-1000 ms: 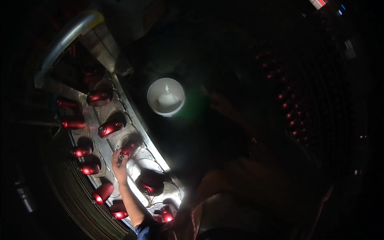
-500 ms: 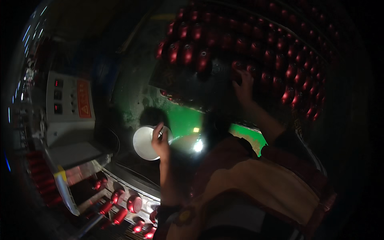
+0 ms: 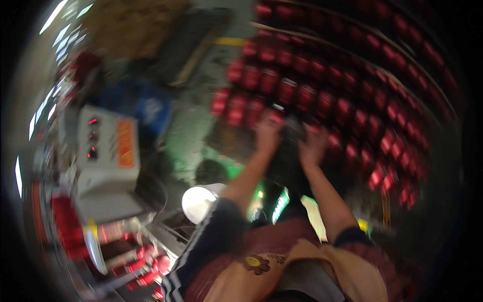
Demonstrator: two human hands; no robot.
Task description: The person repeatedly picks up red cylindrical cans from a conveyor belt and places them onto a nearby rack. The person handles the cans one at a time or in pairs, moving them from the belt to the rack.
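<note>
Rows of shiny red metal bottles stand close together in front of me. My left hand reaches to the near edge of the rows, its blurred fingers closed round a red bottle. Just to its right, my right hand has thumb and fingers about another red bottle. Both grips are partly smeared by motion. Between the hands lies a dark surface. A white, round, bucket-like container sits below my left forearm, touched by neither hand.
At left stands a pale control box with red displays and an orange label. Behind it is a blue drum-like thing. More red bottles lie on a rack at lower left. Wooden strips run between the far rows.
My left hand has left the white container and moved up and right to the bottles. My right hand stays at the rows. The view has shifted and become brighter.
</note>
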